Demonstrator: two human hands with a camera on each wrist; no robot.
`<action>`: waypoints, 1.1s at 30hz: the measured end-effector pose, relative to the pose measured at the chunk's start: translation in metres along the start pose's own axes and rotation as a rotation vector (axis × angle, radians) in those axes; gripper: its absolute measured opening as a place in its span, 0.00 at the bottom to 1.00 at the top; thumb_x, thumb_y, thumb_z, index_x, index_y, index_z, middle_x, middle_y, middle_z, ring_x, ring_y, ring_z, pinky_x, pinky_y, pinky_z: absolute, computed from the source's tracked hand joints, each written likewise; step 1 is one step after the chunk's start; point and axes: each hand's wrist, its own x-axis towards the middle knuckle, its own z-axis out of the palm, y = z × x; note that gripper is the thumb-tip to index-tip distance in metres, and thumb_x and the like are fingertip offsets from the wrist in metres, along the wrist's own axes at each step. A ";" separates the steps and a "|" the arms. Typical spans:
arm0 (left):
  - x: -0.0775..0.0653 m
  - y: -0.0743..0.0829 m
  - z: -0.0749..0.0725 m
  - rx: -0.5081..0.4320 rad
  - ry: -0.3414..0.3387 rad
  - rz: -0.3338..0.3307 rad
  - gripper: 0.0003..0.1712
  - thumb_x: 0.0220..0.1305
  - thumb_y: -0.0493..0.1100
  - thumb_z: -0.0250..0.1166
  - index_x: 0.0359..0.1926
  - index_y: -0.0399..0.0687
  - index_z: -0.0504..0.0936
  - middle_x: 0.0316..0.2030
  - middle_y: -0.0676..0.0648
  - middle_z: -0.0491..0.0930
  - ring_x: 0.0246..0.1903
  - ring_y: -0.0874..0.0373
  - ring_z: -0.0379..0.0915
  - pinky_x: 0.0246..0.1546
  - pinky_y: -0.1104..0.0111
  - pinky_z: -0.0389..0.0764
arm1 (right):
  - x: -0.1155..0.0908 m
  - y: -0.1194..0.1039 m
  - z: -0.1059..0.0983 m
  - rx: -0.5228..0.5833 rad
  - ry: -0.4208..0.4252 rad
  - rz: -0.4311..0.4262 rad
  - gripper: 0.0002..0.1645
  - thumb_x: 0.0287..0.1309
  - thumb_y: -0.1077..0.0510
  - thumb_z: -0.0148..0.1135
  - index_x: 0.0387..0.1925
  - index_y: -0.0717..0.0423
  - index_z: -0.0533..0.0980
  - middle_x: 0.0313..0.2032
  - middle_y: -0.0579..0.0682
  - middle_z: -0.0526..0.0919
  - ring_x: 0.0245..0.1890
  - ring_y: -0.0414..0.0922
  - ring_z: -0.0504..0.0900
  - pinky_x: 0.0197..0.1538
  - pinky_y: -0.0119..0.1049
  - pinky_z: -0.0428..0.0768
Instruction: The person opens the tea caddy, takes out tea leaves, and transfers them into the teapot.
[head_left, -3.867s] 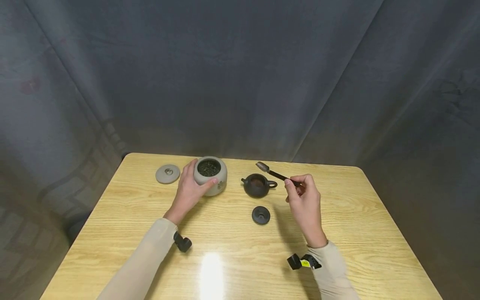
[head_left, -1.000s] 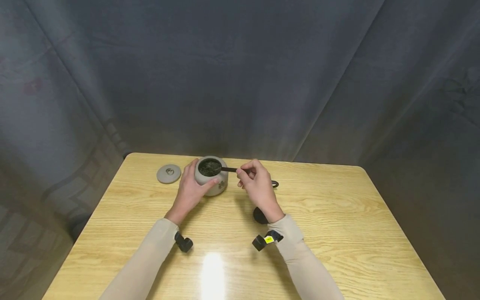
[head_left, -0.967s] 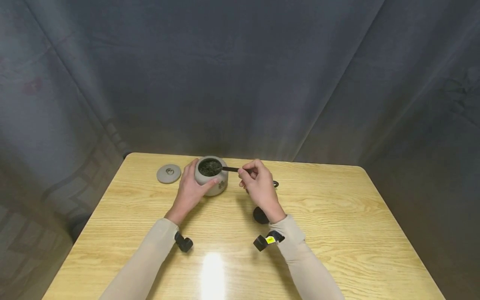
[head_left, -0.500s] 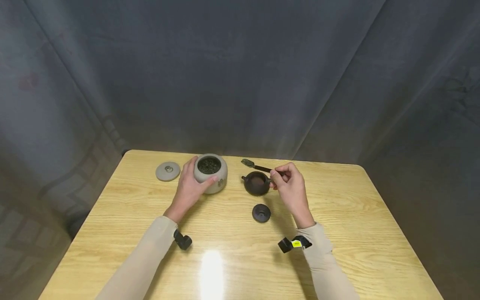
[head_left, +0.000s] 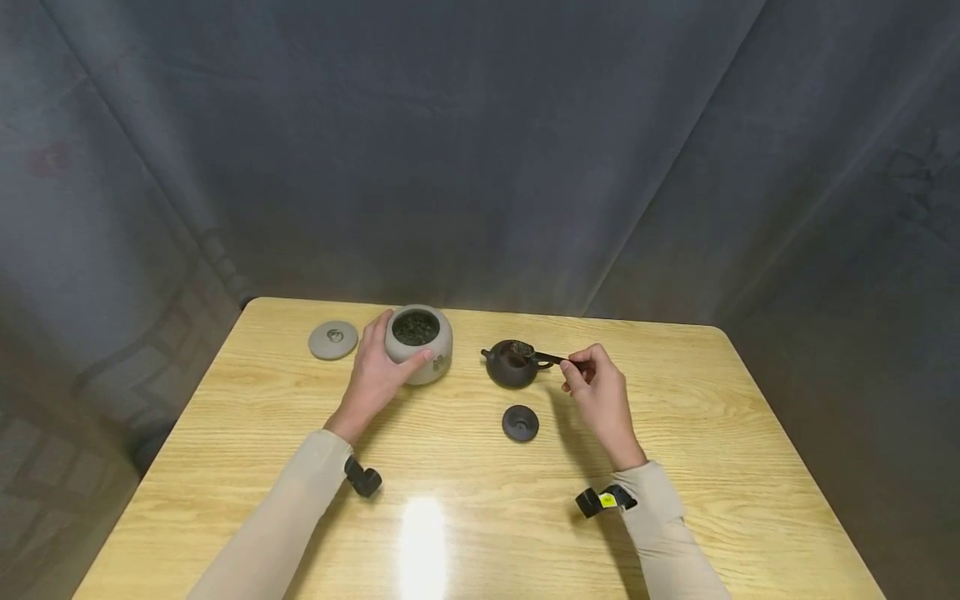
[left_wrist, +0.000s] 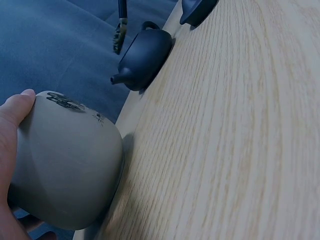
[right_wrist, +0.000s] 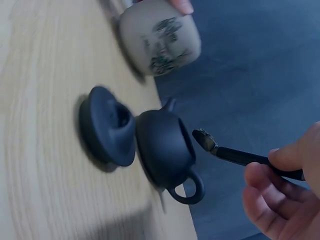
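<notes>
My left hand (head_left: 377,373) grips a grey tea jar (head_left: 432,367) on the table, thumb across its front and fingers round its left side. Dark tea leaves (head_left: 416,327) show inside the jar. Between thumb and fingers of my right hand (head_left: 602,394) is a tea scoop (head_left: 551,358) with a black handle. Its bowl carries tea leaves (right_wrist: 205,138) and hangs just above the mouth of a small dark teapot (head_left: 510,374). In the right wrist view the scoop is apart from the teapot's rim. The teapot stands upright with its handle towards my right hand.
In front of the teapot lies its dark lid (head_left: 521,423). The jar's grey lid (head_left: 332,340) rests left of my left hand. Behind the wooden table (head_left: 480,533) hangs a dark curtain (head_left: 450,150).
My right hand has brought the scoop out of the jar, loaded with leaves, and moved it right to over the teapot. My left hand still holds the jar in place.
</notes>
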 end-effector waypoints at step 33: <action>0.001 -0.002 0.001 0.014 0.010 0.007 0.62 0.61 0.64 0.78 0.85 0.49 0.54 0.82 0.38 0.56 0.79 0.37 0.58 0.77 0.37 0.65 | -0.005 -0.046 0.014 -0.237 0.152 -0.442 0.08 0.67 0.64 0.72 0.45 0.59 0.80 0.38 0.54 0.85 0.34 0.46 0.86 0.29 0.35 0.79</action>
